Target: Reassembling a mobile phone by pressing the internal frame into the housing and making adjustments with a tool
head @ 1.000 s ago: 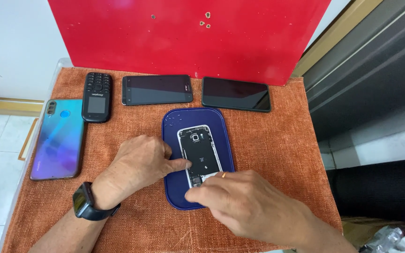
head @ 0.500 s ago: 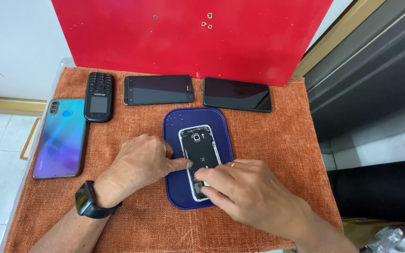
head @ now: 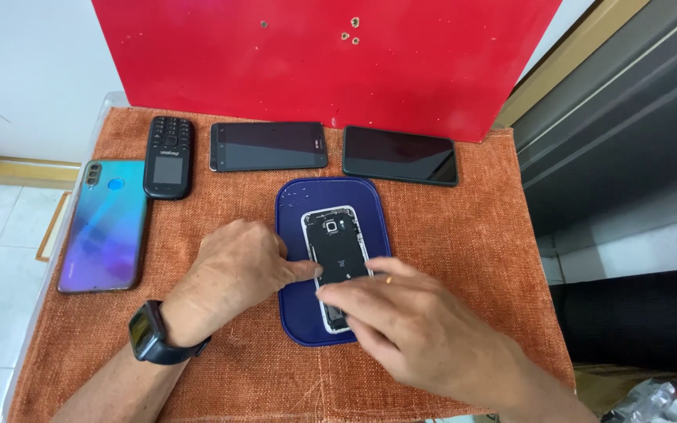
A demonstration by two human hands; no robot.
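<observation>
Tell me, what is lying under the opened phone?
Under the opened phone lies a dark blue mat on an orange cloth. The right hand covers the phone's lower end and the mat there.

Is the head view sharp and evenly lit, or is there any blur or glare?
Head view: light is soft and even, with only faint shadows under the left hand and right hand; the opened phone on the blue mat is sharp; the two black phones show mild reflections, no strong glare.

The left hand lies knuckles up, thumb stretched toward the right, a dark watch on its wrist. The right hand reaches in flat from the lower right, fingers spread forward, nearly meeting the left thumb.
</observation>
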